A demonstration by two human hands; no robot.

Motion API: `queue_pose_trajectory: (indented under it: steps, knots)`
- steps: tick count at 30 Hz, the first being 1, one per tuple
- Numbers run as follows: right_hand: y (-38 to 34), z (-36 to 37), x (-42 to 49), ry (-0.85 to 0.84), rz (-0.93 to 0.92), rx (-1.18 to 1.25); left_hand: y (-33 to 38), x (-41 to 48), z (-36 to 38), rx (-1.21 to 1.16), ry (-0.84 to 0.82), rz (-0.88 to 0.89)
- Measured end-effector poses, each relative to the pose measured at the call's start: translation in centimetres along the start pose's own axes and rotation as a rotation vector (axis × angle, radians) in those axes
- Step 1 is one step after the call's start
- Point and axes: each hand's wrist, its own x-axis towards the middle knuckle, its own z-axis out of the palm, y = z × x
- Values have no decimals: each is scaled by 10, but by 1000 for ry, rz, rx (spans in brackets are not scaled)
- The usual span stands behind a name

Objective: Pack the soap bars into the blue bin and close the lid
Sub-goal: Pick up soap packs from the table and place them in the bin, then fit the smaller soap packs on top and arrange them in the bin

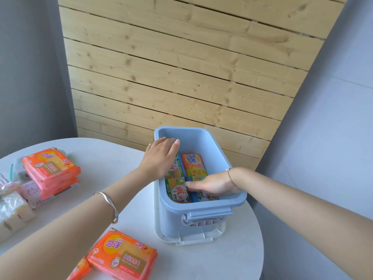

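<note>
The blue bin [203, 219] stands open on a white round table, resting on its white lid [193, 238]. Several wrapped soap bars lie flat inside, among them an orange Tide bar [192, 164] and a yellow-green bar [177, 189]. My right hand [212, 186] reaches down into the bin's near end and lies flat on a blue-wrapped bar [198, 197], fingers pressing it. My left hand [160, 158] hovers over the bin's left rim, fingers spread, holding nothing. An orange soap pack [123, 257] lies near the table's front edge.
A stack of orange soap packs [50, 168] sits at the table's left, with pale wrapped soaps [12, 211] beside it. The white table [125, 164] ends just right of the bin. A wooden slat wall stands behind.
</note>
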Motion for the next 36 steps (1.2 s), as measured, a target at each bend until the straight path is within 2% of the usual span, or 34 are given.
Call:
queue_pose_trajectory:
  steps: [3, 6, 8, 11, 13, 20, 21, 25, 27, 31, 36]
  knots:
    - [6, -7, -5, 100, 14, 117, 2, -2, -1, 8, -7, 1]
    - [-3, -4, -21, 14, -64, 106, 2, -3, -2, -13, -7, 6]
    - [-12, 6, -28, 23, -24, -4, 2, -3, -2, -33, -5, 7]
    - [-13, 11, -33, 95, 82, -323, 0, -2, -1, -40, 0, 8]
    - [-19, 13, -36, 118, 124, -403, 0, -3, -2, -59, 9, 6]
    - [-17, 4, -30, 205, -77, -228, -6, -17, -10, -129, -18, 54]
    - [-45, 6, -29, 227, -162, -247, -27, -31, -37, -102, 34, 36]
    - [-70, -5, -40, 424, -356, -130, -51, -43, -64, -59, 42, -3]
    - [-85, -4, -37, 454, -447, -101, -62, -50, -83, -31, 54, -41]
    - [-139, 24, -19, 429, -537, -188, -101, -71, -135, 47, 119, -103]
    - [-193, 65, 14, 320, -589, -168, -147, -102, -192, 106, 147, -222]
